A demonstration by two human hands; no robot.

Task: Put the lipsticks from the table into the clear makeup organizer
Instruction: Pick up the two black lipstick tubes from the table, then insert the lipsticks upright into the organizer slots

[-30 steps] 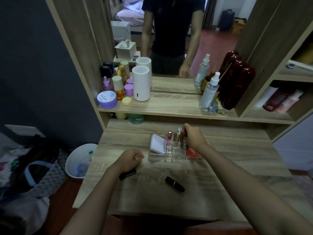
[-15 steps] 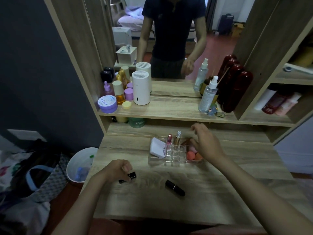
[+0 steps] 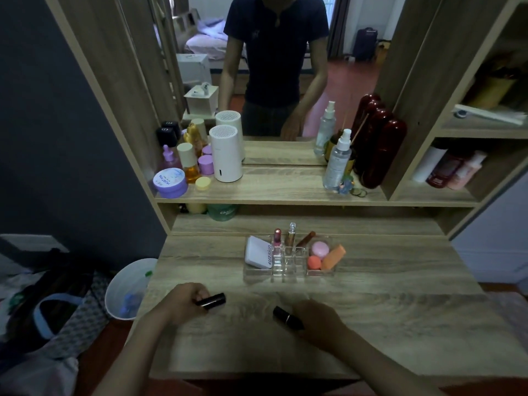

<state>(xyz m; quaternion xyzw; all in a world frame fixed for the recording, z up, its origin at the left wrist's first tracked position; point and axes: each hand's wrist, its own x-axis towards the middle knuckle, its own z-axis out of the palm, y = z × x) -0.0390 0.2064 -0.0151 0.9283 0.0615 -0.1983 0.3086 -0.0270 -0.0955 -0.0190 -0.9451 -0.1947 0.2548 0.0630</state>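
With bare wood table (image 3: 385, 324) open around the clear makeup organizer (image 3: 288, 271) near its back edge, the left hand (image 3: 183, 302) grips one black lipstick (image 3: 213, 300) while the right hand (image 3: 317, 317), drawn back from the organizer, closes on another dark lipstick (image 3: 283, 315).

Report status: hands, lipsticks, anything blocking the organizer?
Left hand shut on black lipstick. Right hand closing on second lipstick, still on table. Three in organizer. Path clear.
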